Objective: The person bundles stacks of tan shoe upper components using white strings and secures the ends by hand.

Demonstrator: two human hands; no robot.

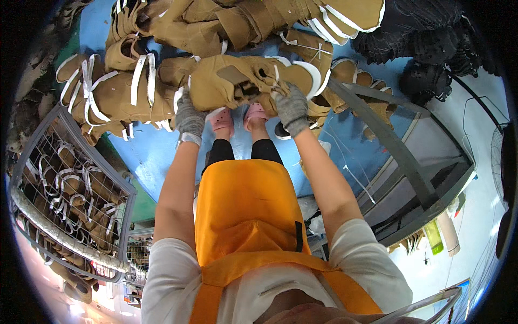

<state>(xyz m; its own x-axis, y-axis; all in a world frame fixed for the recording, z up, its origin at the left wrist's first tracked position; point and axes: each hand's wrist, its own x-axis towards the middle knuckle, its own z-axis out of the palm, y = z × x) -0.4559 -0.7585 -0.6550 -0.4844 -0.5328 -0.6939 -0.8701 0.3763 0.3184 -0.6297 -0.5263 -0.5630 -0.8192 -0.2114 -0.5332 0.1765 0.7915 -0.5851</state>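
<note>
A bundle of tan shoe uppers (208, 89) with white edging is stretched between my two hands, above the blue floor. My left hand (190, 116), in a grey knit glove, is closed round its left end. At the right end my right hand (291, 109), gloved the same way, grips the bundle near a white-edged curve. The fingers are partly hidden behind the material. Just left of the bundle lies another tan stack (118, 92) tied with white strips. A larger heap of tan uppers (243, 24) lies beyond my hands.
To the left stands a wire-mesh cart (127, 216) holding tan pieces. A grey metal frame (399, 146) is close by my right forearm. Black pieces (426, 43) are piled at the far right. Pink clogs (255, 115) are on my feet below the bundle.
</note>
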